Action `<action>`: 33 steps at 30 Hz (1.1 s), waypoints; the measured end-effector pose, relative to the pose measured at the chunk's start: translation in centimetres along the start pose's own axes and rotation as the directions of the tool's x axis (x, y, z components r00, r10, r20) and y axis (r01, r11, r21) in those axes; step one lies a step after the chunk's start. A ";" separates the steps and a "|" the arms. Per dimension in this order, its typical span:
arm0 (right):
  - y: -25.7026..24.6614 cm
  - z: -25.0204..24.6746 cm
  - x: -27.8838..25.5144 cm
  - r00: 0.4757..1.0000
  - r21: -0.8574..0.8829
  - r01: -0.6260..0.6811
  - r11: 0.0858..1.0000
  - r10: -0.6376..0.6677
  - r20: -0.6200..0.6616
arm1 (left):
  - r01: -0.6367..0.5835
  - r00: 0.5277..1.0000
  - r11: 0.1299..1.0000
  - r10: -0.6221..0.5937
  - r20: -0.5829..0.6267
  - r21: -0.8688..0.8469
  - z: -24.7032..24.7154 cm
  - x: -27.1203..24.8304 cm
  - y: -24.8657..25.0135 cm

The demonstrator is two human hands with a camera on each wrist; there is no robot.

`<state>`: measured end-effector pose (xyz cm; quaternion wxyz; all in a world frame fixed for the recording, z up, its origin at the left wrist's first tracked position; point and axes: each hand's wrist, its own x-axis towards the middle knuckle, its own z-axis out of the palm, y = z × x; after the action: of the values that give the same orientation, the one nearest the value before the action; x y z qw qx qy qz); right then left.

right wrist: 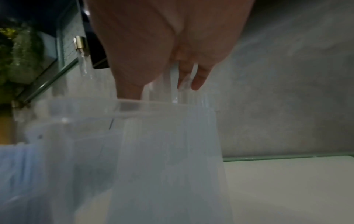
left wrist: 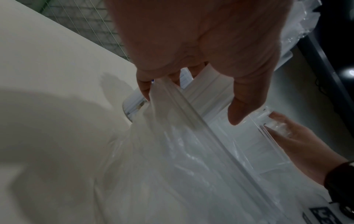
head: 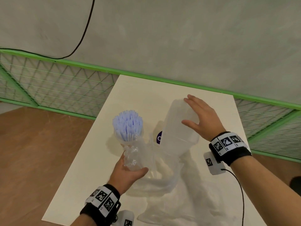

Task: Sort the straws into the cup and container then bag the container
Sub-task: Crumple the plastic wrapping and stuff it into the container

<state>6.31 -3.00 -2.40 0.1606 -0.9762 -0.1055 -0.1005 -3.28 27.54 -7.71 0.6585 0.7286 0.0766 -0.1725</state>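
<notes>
A clear cup packed with pale blue straws [head: 127, 126] stands on the white table [head: 143, 95]. To its right, my right hand [head: 200, 118] grips the upper end of a tall translucent container [head: 177, 128], fingers over its top and thumb on its side. The container leans, and its lower end sits in the mouth of a clear plastic bag [head: 162, 185]. My left hand [head: 128, 173] pinches a bunched edge of that bag just below the cup. In the left wrist view the bag [left wrist: 172, 151] hangs from my fingers [left wrist: 243, 106]. What the container holds is hidden.
A white item with a purple mark [head: 159, 137] peeks out behind the container. The rest of the bag lies crumpled toward the table's near edge [head: 187, 209]. A green mesh fence [head: 57, 88] runs behind the table, wooden floor lies to the left, and a black cable [head: 241, 193] trails from my right wrist.
</notes>
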 end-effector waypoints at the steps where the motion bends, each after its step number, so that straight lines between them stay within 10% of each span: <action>1: -0.1 0.2 -0.2 0.997 -0.075 -0.003 0.997 0.009 0.081 | -0.001 1.000 1.000 0.001 -0.002 0.003 0.0 0.1 0.0; 6: -0.6 0.3 -1.1 0.933 -0.224 0.002 0.975 0.079 0.352 | 0.000 1.000 1.000 0.000 0.002 0.011 -0.2 0.4 -0.3; 13: -3.7 0.3 0.7 0.995 -0.065 -0.097 0.993 0.098 0.009 | -0.003 1.000 1.000 0.003 0.011 0.013 -0.3 0.7 -0.8; 27: -3.2 1.7 1.5 0.960 -0.333 0.048 0.942 0.048 0.275 | -0.010 0.999 1.000 0.010 0.040 -0.003 -0.4 0.8 -0.6; 33: -9.3 0.7 -0.6 0.953 0.051 0.298 0.953 -0.293 -0.078 | -0.016 0.998 0.999 0.018 0.057 -0.039 -0.1 0.8 -0.5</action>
<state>3.64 5.72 -0.43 0.1775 -0.9399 -0.2479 -0.1539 -2.71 27.65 -8.44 0.6758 0.7111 0.0550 -0.1862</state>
